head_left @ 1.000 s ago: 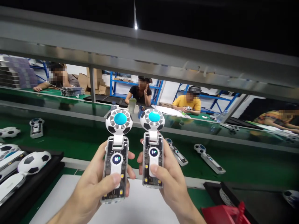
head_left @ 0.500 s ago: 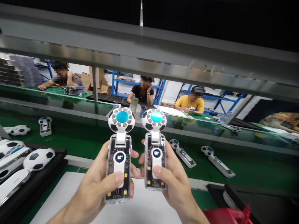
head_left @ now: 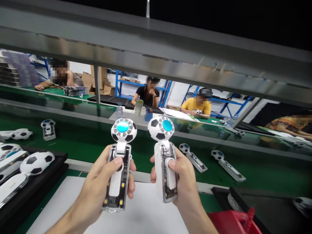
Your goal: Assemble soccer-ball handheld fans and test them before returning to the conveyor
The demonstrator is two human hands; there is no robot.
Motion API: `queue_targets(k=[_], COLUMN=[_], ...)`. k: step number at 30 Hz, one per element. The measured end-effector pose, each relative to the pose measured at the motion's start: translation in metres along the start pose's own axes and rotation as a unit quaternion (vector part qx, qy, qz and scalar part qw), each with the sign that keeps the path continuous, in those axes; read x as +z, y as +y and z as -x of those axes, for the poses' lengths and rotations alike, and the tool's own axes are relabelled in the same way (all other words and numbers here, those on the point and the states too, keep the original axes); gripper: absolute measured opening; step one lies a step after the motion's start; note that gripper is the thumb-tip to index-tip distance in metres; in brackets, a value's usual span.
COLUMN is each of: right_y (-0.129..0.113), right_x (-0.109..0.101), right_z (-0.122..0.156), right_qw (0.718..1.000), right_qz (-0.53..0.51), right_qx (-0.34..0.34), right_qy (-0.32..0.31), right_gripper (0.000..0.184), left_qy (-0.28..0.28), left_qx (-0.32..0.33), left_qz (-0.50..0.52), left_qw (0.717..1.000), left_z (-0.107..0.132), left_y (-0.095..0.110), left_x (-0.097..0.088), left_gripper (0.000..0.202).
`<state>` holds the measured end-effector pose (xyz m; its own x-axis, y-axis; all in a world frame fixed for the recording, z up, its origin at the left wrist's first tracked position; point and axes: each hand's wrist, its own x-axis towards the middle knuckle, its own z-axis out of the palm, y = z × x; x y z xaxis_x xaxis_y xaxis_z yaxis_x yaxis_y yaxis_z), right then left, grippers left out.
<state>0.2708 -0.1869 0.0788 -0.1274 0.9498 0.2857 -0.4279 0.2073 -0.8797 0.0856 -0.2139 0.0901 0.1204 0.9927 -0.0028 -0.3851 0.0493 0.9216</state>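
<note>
Clear plastic and football-patterned heads mark the two handheld fans raised side by side above a white mat [head_left: 146,211] on the green work surface [head_left: 80,143]. The left fan [head_left: 118,164] is gripped in the left hand [head_left: 102,183], fingers wrapped round its see-through handle and the thumb pressed over the round display near the top. The right fan [head_left: 165,162] is clasped the same way in the right hand [head_left: 184,182], thumb laid on the white button strip. Both handles are held with the long axis close to upright, blue-centred heads uppermost and pointing away from the wearer; the right fan is turned slightly to the right, while the left one is faced squarely. The two fans are kept just apart, not touching. Further fans are seen lying flat on the conveyor belt [head_left: 255,169] beyond, and more are stacked in a black tray [head_left: 48,172] at the left. A red object [head_left: 234,222] is glimpsed at the lower right. Other workers are seated at the far bench.
</note>
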Motion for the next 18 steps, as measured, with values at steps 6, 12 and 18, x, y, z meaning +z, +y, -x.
queue_targets(k=[6, 12, 18], right_y=[-0.006, -0.011, -0.009], right_x=[0.01, 0.012, 0.006], right_z=[0.002, 0.001, -0.004], right_qw=[0.996, 0.993, 0.988], right_qz=[0.053, 0.071, 0.061], right_qx=[0.005, 0.046, -0.078], right_qy=[0.07, 0.086, 0.114], right_gripper=[0.018, 0.019, 0.022], left_qy=[-0.024, -0.047, -0.084], left_qx=[0.023, -0.001, 0.018], left_qz=[0.029, 0.056, 0.084], left_qw=[0.999, 0.997, 0.993], left_z=[-0.001, -0.007, -0.011], left_y=[0.002, 0.0, -0.005], left_x=[0.002, -0.005, -0.009], left_gripper=[0.016, 0.022, 0.016])
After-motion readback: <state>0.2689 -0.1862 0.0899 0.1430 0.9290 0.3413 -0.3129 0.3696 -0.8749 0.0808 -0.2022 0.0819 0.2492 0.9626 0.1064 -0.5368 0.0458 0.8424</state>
